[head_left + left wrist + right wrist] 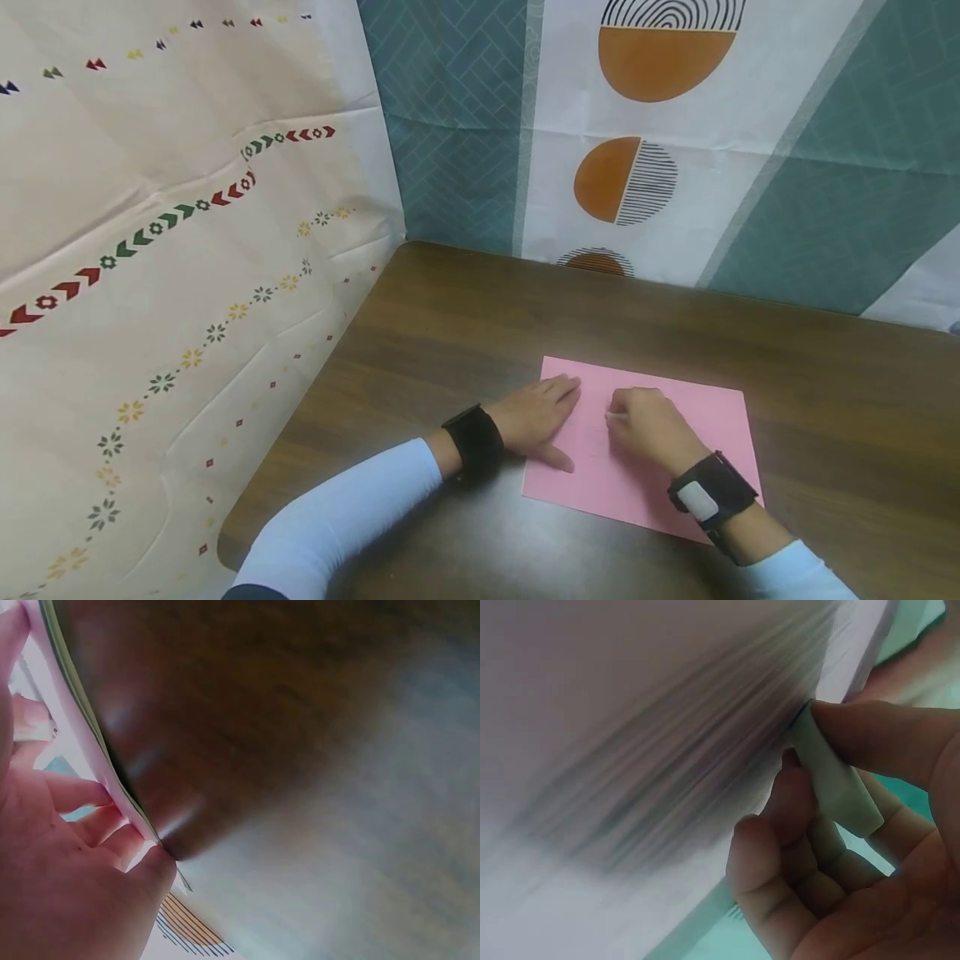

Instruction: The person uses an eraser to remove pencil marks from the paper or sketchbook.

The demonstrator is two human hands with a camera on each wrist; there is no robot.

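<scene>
A pink sheet of paper [697, 417] with a few faint lines lies on the brown table. My left hand [534, 417] rests on its left part, fingers spread and thumb apart. In the left wrist view, the fingers of this left hand [82, 847] touch the paper edge [90, 742], which looks layered. My right hand [652, 425] is over the middle of the sheet. Seen from the right wrist, the right hand [840, 877] pinches a small pale eraser [836, 776] between thumb and fingers, its tip at the paper. Dark streaks [682, 765] run across the surface there.
The wooden table [480, 308] reaches out around the paper. A cream patterned cloth [187, 250] hangs along the left side, and a teal and white curtain [457, 125] with orange shapes stands behind the table's far edge.
</scene>
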